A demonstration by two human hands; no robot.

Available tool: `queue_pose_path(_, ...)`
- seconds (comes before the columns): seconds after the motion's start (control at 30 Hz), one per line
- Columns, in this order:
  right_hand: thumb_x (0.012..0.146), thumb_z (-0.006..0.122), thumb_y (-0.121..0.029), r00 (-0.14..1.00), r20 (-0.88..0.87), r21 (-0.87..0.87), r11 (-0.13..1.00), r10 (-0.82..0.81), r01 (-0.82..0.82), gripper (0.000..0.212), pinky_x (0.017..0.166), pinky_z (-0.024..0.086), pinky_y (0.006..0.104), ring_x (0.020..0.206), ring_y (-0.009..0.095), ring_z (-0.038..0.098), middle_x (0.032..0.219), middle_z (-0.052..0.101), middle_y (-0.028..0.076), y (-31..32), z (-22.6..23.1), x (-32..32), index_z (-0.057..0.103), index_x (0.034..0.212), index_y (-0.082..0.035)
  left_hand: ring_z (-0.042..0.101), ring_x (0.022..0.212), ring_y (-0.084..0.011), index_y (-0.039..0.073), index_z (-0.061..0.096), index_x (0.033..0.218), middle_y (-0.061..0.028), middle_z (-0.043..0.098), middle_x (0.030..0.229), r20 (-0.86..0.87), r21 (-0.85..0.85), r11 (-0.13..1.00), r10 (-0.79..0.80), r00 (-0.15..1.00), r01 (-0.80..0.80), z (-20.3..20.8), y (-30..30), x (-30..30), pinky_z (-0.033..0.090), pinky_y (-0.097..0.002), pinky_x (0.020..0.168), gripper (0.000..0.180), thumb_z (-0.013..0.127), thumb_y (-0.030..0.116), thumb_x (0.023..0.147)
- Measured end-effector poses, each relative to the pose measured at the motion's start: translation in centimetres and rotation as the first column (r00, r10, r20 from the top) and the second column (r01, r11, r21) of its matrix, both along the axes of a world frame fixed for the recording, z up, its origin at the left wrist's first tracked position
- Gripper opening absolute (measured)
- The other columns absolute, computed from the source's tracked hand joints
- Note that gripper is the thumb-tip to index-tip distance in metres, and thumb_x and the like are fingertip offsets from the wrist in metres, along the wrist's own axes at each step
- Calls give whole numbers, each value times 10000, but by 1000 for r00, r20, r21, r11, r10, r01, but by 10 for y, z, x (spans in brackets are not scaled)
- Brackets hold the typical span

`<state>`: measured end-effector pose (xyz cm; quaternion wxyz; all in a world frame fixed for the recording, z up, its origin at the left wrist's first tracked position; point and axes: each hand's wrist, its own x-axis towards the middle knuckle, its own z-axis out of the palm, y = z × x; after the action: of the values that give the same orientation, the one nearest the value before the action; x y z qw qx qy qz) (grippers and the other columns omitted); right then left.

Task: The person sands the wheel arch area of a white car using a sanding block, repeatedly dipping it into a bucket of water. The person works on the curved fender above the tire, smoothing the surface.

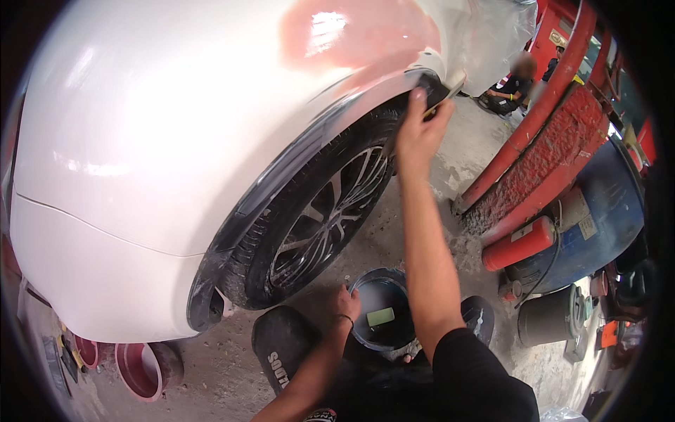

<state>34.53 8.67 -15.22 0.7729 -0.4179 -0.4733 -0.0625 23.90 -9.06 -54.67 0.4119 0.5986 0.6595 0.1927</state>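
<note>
My right hand [425, 133] is raised at the front end of the wheel arch, fingers closed around a thin, flat, pale-edged pad [455, 89] whose exact kind I cannot make out. Beside it runs the car's dark wheel-arch trim [281, 165], above a black tyre [244, 264] with a spoked wheel [330, 218]. The white car panel [140, 141] carries a pinkish patch [362, 35] over the arch. Low between my knees, my left hand [346, 304] is closed on the rim of a dark bucket [402, 276]. A light-green rectangular block [380, 316] lies in the bucket.
On the right stand a red metal frame [538, 155], a red fire extinguisher [519, 243], a blue drum [601, 218] and a grey bin [548, 316]. A reddish tub [149, 369] sits at lower left. Plastic sheeting [485, 49] covers the car's far part; a person [517, 88] sits beyond.
</note>
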Motion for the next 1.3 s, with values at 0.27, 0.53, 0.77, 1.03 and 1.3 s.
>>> queue_pose_path(0.27, 967, 758, -44, 909, 411, 233, 972, -67, -34, 340, 990, 465, 402, 1182, 309, 551, 1296, 565, 197, -59, -10, -83, 578, 1254, -20, 699, 1132, -495, -1, 683, 1229, -295, 734, 1186, -105, 32, 999, -25, 994, 28, -14, -3, -5, 536, -564, 1001, 486, 648, 428, 1003)
queue_pose_path(0.53, 1070, 647, -299, 986, -150, -202, 979, -66, 35, 351, 918, 462, 491, 1000, 371, 563, 1070, 560, 220, 9, 8, 11, 525, 1084, 30, 694, 1146, -516, -19, 666, 1302, -335, 721, 1220, -64, 137, 991, 1, 998, 8, -29, 0, 1, 530, -576, 1022, 560, 628, 464, 1020)
queue_pose_path(0.77, 1007, 739, -173, 965, 212, 267, 959, -154, 95, 338, 937, 464, 436, 1093, 359, 554, 1181, 577, 209, 0, -3, -11, 594, 1244, 19, 689, 1136, -506, -16, 663, 1209, -305, 729, 1184, -128, 79, 997, 17, 992, -7, -23, 2, -1, 532, -579, 981, 481, 642, 421, 1010)
queue_pose_path(1.03, 978, 755, -144, 968, 251, 219, 975, -10, -47, 422, 1013, 439, 464, 1137, 376, 549, 1264, 566, 205, -37, -21, -61, 596, 1350, -26, 693, 1132, -507, 2, 614, 1325, -305, 730, 1177, 20, 69, 998, 12, 1000, -13, -37, -5, -10, 535, -563, 1010, 511, 666, 395, 1004)
queue_pose_path(1.3, 1036, 732, -291, 980, -198, -159, 987, -22, -9, 381, 909, 477, 402, 962, 272, 577, 1020, 598, 144, 10, -23, 78, 566, 1175, 22, 605, 1339, -421, 88, 606, 1384, -189, 683, 1376, -319, 586, 765, -88, 944, 269, 3, -14, 13, 477, -532, 1108, 496, 690, 361, 978)
